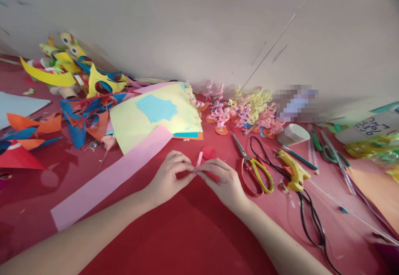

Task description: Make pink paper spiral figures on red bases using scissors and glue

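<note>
Between the fingertips of both hands is a narrow pink paper strip [200,158], its free end standing up past my fingers. My left hand [172,176] pinches it from the left, and my right hand [222,180] pinches it from the right, the fingertips meeting. The strip's lower end is hidden by my fingers. Just behind my right hand lies a red paper circle [209,152] on the red table [174,241]. A long, wide pink paper band [115,177] stretches past my left hand, partly over a stack of coloured paper [127,121].
Scissors [252,167] with red and yellow handles and a yellow glue gun [291,169] with a black cord lie to the right. Curled pink and yellow paper pieces [243,113] stand by the wall, near a white cup [293,135]. Orange and blue paper scraps [77,125] fill the left.
</note>
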Tool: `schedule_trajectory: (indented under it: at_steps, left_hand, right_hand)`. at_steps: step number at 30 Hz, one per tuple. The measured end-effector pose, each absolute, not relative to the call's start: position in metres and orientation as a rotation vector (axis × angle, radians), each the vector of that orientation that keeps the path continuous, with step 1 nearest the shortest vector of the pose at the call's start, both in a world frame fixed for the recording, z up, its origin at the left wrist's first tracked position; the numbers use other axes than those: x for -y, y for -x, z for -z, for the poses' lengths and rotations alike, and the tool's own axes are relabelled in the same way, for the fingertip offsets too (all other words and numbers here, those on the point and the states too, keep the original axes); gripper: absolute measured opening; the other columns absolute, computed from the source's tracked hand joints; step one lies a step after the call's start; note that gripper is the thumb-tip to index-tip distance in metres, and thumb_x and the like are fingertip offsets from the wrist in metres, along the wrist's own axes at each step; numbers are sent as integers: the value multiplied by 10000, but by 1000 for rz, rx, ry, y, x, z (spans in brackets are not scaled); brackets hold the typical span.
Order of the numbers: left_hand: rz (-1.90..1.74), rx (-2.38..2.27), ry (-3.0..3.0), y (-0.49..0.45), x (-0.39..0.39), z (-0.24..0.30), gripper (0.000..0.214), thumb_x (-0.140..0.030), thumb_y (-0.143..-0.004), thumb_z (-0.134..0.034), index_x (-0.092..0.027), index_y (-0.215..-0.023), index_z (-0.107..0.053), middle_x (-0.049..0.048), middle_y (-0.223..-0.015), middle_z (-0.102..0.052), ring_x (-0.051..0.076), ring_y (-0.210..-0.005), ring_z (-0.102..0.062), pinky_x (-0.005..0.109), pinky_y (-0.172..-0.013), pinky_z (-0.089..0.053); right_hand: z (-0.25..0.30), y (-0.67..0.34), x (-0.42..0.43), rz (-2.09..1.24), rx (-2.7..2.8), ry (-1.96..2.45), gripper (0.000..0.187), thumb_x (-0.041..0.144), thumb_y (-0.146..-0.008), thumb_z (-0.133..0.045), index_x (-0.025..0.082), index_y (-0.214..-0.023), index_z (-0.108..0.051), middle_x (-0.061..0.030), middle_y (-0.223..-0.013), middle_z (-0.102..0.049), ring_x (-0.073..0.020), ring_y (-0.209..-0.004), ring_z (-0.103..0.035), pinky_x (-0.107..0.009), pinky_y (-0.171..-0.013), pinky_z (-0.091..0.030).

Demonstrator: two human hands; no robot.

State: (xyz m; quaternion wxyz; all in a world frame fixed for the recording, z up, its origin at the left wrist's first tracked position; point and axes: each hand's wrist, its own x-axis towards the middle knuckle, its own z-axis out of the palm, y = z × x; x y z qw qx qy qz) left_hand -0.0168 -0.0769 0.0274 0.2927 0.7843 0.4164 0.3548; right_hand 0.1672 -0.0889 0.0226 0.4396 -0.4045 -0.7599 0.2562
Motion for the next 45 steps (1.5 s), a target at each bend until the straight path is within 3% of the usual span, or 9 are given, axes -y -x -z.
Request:
schedule_trajectory:
  at_steps: [10, 17, 23, 27, 31, 34, 45]
  left_hand:
    - [-898, -1079, -2309, 18, 76, -29, 133, -240, -864, -534, -227, -811, -656, 39, -783, -634, 205, -837, -480, 356, -777, -415]
    - [-900, -1174, -2060, 18, 75, -34, 124, -322, -827, -581, -218, -804, -644, 34, -824, -595, 200, -861, -515, 343, -794, -427]
    - [-755, -1129, -1731, 16, 75, -40, 197, -312, -818, -571, -221, -682, -680, 22, -804, -602, 189, -854, -544, 333, -820, -413]
    - [-747, -1110, -1521, 16, 76, -42, 222, -331, -817, -558, -215, -656, -657, 6, -773, -566, 170, -788, -533, 319, -779, -411]
    - [-756, -1099, -1410, 15, 75, -45, 257, -360, -817, -560, -205, -624, -629, -6, -742, -538, 161, -762, -522, 317, -773, -403]
    - [-778, -1089, -1387, 15, 75, -44, 249, -359, -805, -580, -199, -617, -608, -14, -726, -533, 156, -752, -518, 315, -768, -404]
    - [-800, -1068, -1545, 15, 78, -37, 122, -265, -805, -588, -228, -750, -691, 14, -819, -623, 188, -853, -555, 347, -822, -411]
  right_hand:
    - [-31, -166, 89, -869, 1804, 1128, 88, 165, -797, -593, 216, -809, -663, -27, -787, -637, -153, -706, -608, -289, -694, -519]
    - [-28, -163, 89, -1295, 1471, 1130, 119, 313, -787, -632, 198, -792, -603, -13, -716, -650, -149, -674, -617, -289, -664, -518]
    - [-28, -161, 87, -1524, 1283, 1004, 185, 345, -783, -654, 211, -824, -534, 19, -666, -633, -133, -650, -631, -288, -667, -533]
    - [-27, -163, 89, -1308, 1479, 996, 72, 264, -875, -530, 210, -902, -570, -13, -764, -646, -134, -708, -633, -300, -712, -535]
    - [-27, -166, 92, -753, 1828, 979, 131, 150, -856, -539, 232, -929, -610, -47, -899, -611, -153, -809, -612, -310, -747, -523]
    - [-28, -167, 93, -501, 1951, 914, 166, 118, -848, -561, 234, -944, -630, -52, -881, -594, -152, -800, -604, -291, -729, -519]
    - [-32, -163, 93, -717, 1770, 1014, 113, 104, -803, -586, 216, -802, -603, -8, -757, -600, -135, -685, -581, -265, -647, -516]
